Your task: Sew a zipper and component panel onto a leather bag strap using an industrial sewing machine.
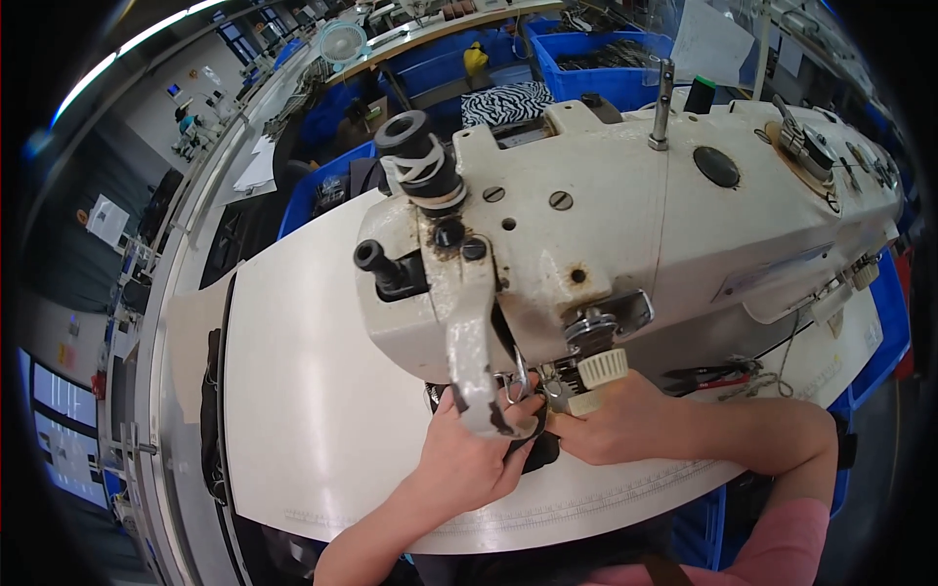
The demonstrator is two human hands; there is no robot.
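A white industrial sewing machine (606, 225) stretches across the table from the middle to the right. Both of my hands are close together under its needle end. My left hand (474, 449) has its fingers closed on a small piece of black fabric (539, 455), partly behind the machine's white lever arm (474, 361). From the right, my right hand (611, 420) pinches the same fabric's other side, just below the cream tension knob (603, 368). The needle and much of the fabric are hidden by the machine and my fingers.
Black-and-red scissors (708, 375) and loose grey cord (772, 381) lie on the white tabletop (313, 391) right of my hands. A dark cloth strip (211, 420) hangs along the table's left edge. Blue bins (606, 73) stand behind the machine, with a small fan (343, 43) farther back.
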